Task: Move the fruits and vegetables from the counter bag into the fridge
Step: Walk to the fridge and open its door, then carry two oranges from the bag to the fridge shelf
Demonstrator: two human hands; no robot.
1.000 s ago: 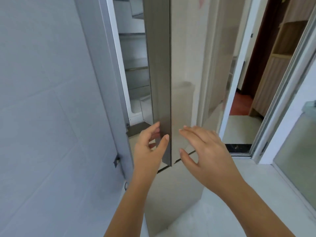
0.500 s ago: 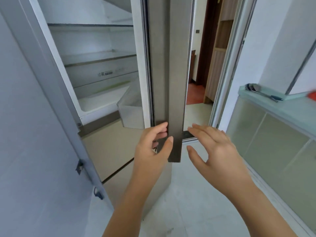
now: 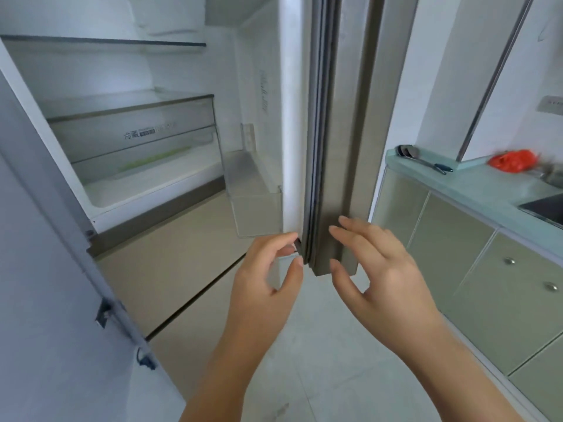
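While our left hand (image 3: pixel 265 269) curls finger and thumb round the lower inner edge of the tall brushed-steel fridge door (image 3: pixel 353 132), our right hand (image 3: pixel 387 269) hangs spread and slack just beside the door's outer face, holding nothing. Well apart from both, off to the right, the crumpled red plastic bag (image 3: pixel 511 159) lies on the pale green counter (image 3: pixel 487 190), the white fridge compartment (image 3: pixel 137 71) open at left.

Bag (image 3: pixel 512 160) smeared by blur, contents hidden; sink (image 3: pixel 545 209) cut by the right edge; door (image 3: pixel 344 147) runs off the top; left hand (image 3: pixel 262 280) curls at its corner, fingertips seemingly tucked behind; label (image 3: pixel 158 130) small print unreadable.
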